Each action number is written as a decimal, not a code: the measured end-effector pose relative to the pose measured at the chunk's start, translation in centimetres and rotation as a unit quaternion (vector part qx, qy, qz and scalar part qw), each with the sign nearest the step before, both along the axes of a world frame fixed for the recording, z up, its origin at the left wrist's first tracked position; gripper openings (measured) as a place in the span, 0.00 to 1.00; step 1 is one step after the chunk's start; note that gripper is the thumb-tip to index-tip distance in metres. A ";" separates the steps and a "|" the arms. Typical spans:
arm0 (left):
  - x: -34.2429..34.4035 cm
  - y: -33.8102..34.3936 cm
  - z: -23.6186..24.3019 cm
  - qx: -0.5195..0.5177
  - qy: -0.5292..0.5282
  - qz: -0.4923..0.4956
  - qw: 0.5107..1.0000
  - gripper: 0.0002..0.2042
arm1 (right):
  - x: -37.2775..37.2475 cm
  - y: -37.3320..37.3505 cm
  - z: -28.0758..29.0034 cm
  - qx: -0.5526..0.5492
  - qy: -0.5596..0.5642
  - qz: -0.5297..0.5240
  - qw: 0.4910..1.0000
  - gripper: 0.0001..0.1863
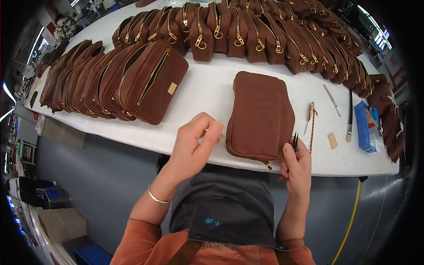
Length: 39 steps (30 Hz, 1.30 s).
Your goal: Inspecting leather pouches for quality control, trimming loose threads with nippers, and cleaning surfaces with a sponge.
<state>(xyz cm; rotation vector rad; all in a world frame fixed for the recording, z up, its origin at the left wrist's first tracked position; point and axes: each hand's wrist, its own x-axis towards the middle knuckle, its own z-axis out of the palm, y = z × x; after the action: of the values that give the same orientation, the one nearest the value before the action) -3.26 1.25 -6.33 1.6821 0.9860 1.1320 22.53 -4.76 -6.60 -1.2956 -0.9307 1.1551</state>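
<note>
A brown zip pouch (258,115) lies on the white table in front of me, its zip puller hanging at the near edge. My left hand (196,143) is raised just left of this pouch, its fingers curled and the thumb pressed to the index finger. Whatever that pinch may hold is too small to make out. At the pouch's near right corner, my right hand (298,162) grips small dark thread snips (295,140), points upward. Orange-red cord shows below that palm. Most of the tool is hidden in the fingers.
Finished-looking brown pouches (150,84) stand in a row at left; several more (238,33) line the back. To the right lie an awl (309,115) with striped cord, a thin pen-like tool (332,100), a brush (350,119), a tan block (332,141) and a blue bin (364,128).
</note>
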 end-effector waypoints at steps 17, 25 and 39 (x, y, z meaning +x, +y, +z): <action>3.6 8.0 0.3 0.015 0.050 0.046 0.998 0.09 | 1.0 0.4 -0.4 -0.019 0.001 0.039 0.999 0.19; 3.1 6.2 0.8 -0.097 -0.117 -0.087 0.985 0.09 | 2.3 1.3 0.5 -0.024 -0.031 0.043 0.998 0.16; 1.9 4.3 3.1 -0.147 0.084 -0.128 0.977 0.12 | 5.2 4.2 1.8 -0.031 -0.178 0.066 0.981 0.17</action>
<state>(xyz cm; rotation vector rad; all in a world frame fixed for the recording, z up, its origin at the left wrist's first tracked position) -1.36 5.59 -3.23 1.6238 0.9567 0.6494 27.75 -0.56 -4.82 -1.5412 -1.2659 1.0786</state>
